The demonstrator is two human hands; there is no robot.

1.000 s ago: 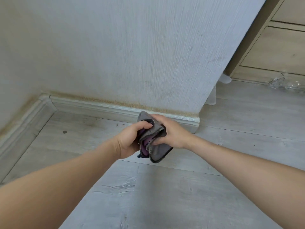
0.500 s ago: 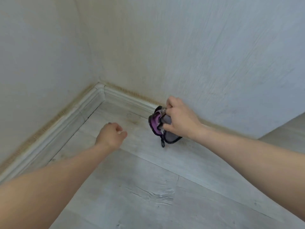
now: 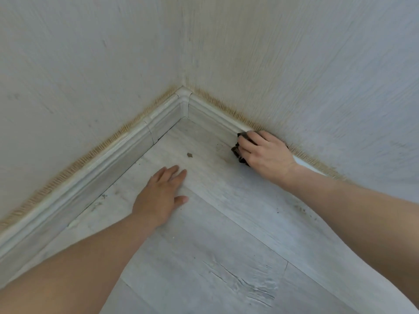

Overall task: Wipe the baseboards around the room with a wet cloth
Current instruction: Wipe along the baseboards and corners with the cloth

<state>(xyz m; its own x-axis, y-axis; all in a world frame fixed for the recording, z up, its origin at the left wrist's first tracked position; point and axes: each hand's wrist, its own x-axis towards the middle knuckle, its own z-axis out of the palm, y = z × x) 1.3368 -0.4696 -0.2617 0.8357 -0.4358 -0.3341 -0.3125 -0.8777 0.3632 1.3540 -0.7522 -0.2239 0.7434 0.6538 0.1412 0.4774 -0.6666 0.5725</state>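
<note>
A pale grey baseboard (image 3: pixel 210 117) runs along two walls and meets in a corner at the upper middle. My right hand (image 3: pixel 265 152) presses a dark cloth (image 3: pixel 237 150) against the right-hand baseboard, a short way right of the corner. Most of the cloth is hidden under the palm and fingers. My left hand (image 3: pixel 162 193) lies flat on the floor with its fingers straight, holding nothing, below and left of the cloth.
Light grey laminate floor (image 3: pixel 215 257) fills the lower part of the view. A small brown crumb (image 3: pixel 189 155) lies on the floor near the corner. Textured pale walls (image 3: pixel 90 64) rise on both sides, with a frayed yellowish edge above the baseboard.
My right hand has brought the cloth down onto the right baseboard. My left hand, loosely curled in the air before, now lies flat on the floor. The view has swung toward the corner.
</note>
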